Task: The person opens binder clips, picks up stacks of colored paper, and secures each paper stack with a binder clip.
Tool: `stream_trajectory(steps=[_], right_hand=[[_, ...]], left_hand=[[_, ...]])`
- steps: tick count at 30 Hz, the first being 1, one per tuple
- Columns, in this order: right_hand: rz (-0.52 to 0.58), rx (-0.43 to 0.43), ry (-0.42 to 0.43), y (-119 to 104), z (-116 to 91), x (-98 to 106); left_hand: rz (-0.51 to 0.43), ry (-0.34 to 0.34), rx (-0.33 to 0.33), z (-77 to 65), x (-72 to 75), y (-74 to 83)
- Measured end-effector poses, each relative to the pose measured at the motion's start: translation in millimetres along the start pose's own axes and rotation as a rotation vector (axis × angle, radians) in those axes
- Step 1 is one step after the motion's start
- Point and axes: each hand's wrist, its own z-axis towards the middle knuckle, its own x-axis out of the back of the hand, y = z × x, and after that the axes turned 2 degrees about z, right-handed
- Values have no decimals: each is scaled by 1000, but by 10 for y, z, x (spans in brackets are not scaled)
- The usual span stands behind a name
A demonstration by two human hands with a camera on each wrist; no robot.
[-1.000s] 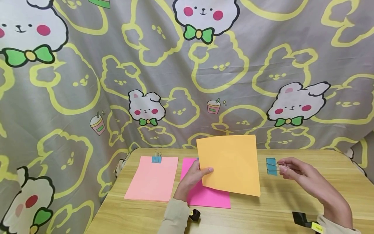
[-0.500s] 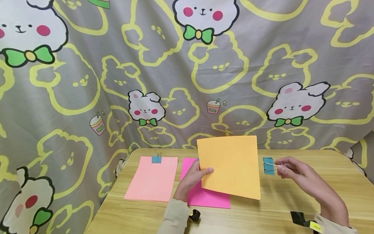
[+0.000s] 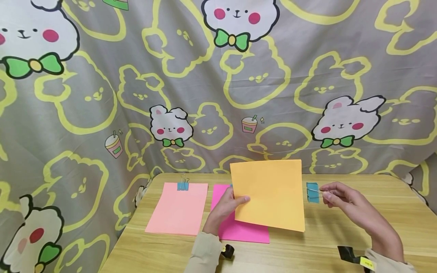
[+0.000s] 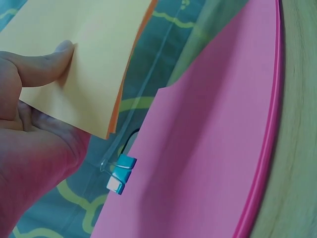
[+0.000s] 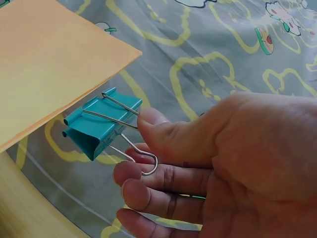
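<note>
My left hand pinches the left edge of a stack of orange paper, thumb on the front, held up above the table. In the left wrist view the orange paper shows more than one sheet. My right hand holds a blue binder clip by its wire handles, just right of the paper's right edge and apart from it. Seen from the right wrist, the binder clip points its mouth toward the orange paper, with thumb and fingers on the handles.
A pink paper stack with a blue binder clip on its top edge lies at the left of the wooden table. Partly under the raised paper lies a magenta stack, also clipped. A patterned curtain hangs behind.
My right hand has moved slightly left, bringing the binder clip closer to the orange paper's right edge. The orange stack has shifted very slightly down and right; my left hand keeps its grip.
</note>
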Motion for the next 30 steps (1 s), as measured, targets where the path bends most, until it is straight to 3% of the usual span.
stream_trajectory(steps=[9,16,30], right_hand=[[5,49,50,10,7,-20],[15,25,33,-33,32,-56],[21,94,45,-30,77,-126]], left_hand=[[30,18,-1,-10,-21,25],[30,16,20,-19,-36,34],[28,13,21,-18,-48,27]])
